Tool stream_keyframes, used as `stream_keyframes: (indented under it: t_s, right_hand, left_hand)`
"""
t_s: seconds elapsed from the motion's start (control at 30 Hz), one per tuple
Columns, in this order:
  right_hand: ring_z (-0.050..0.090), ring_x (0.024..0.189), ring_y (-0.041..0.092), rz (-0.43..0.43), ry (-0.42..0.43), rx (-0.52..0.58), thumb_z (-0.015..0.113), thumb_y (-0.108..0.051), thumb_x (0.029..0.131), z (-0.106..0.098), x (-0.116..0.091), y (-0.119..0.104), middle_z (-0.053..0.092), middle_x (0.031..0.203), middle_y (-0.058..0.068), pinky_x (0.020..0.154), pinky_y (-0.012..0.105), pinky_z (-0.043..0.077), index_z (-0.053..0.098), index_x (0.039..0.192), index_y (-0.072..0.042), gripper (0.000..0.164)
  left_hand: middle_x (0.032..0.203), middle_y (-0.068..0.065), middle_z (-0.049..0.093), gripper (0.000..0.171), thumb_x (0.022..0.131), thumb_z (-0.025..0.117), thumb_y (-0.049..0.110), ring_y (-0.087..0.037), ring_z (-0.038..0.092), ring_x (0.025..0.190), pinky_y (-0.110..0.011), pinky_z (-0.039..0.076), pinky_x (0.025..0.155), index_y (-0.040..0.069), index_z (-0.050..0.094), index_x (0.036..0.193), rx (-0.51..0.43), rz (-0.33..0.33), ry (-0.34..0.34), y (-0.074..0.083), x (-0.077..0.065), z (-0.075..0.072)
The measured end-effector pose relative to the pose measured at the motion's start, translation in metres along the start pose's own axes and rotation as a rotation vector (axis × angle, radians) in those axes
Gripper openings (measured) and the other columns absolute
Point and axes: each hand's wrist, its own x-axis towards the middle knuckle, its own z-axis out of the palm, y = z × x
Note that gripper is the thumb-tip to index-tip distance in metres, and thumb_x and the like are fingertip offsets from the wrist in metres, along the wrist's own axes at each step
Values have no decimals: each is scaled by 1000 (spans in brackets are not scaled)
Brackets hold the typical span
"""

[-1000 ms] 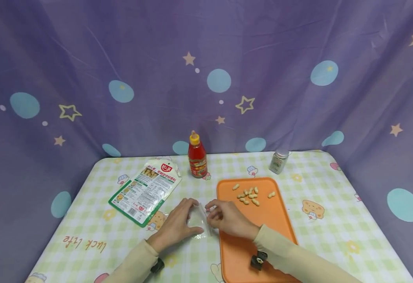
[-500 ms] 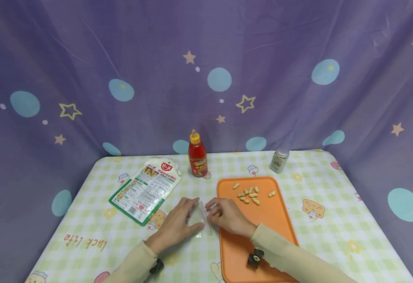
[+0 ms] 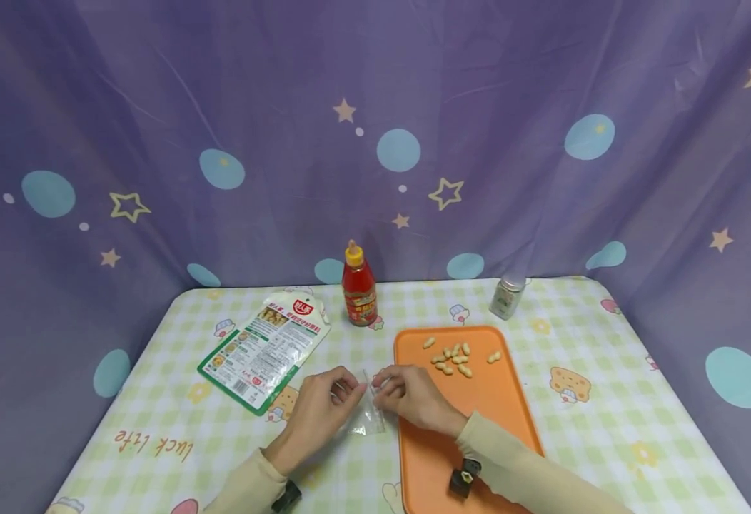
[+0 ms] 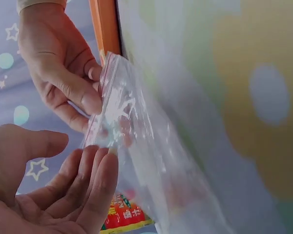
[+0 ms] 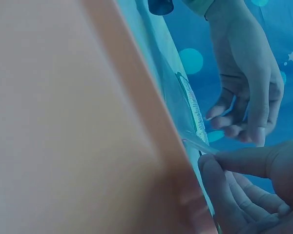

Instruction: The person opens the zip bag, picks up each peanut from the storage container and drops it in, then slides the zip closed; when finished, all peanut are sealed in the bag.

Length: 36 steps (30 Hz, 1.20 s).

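A small clear zip bag (image 3: 368, 421) lies between the two hands, just left of the orange tray. My right hand (image 3: 419, 400) pinches the bag's zip edge between thumb and fingers, seen also in the right wrist view. On the other side, my left hand (image 3: 320, 408) has its fingers loosely bent, with the thumb apart from them. In the left wrist view its fingertips (image 4: 102, 170) are beside or against the bag's edge, and they do not grip it. Whether they touch the plastic is hard to tell. No contents show in the bag.
An orange tray (image 3: 472, 442) with several peanuts (image 3: 457, 358) lies under the right forearm. A green-and-white food packet (image 3: 266, 350) lies left of the left hand. Behind stand a red sauce bottle (image 3: 359, 294) and a small glass jar (image 3: 507, 298).
My left hand's thumb and fingers have drawn closer together and come off the bag's lower part, towards the zip edge. My right hand stays at the edge, almost unmoved.
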Motion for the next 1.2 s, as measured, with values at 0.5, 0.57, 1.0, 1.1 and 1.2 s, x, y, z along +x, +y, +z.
stream_keyframes:
  t_s: [0.5,0.57,1.0,1.1,1.2]
  right_hand:
    - [70,73,8,-9,-9,39,77,-8,92,2,-1,-3,78,88,10,65,21,56,75,110,-4,18]
    - [69,71,8,-13,-4,43,78,-8,92,3,-1,-3,78,87,10,64,21,56,76,110,-4,19]
    - [73,71,12,8,9,108,77,-8,92,4,0,-6,77,87,8,60,21,55,78,110,-9,19]
    - [76,74,18,34,10,135,76,-12,95,4,-1,-8,76,90,6,60,23,57,78,114,-12,19]
    - [76,75,18,37,21,148,74,-16,97,5,-2,-9,76,92,6,61,25,58,78,114,-12,18]
  left_hand:
    - [80,2,78,15,98,75,23,-4,69,65,-18,56,61,14,79,86,-52,-19,-58,6,-1,4]
    - [81,2,78,14,97,76,22,-5,70,67,-19,56,62,14,79,87,-71,-28,-67,6,0,4]
    - [81,-6,78,6,95,73,5,-12,75,71,-17,59,64,2,77,91,-156,-61,-76,6,-1,3]
    - [80,-6,77,5,92,74,4,-16,75,72,-18,59,64,0,74,89,-183,-91,-55,5,-2,4]
    - [81,-6,76,3,89,76,2,-17,75,74,-19,60,65,1,73,89,-218,-124,-32,5,-2,4]
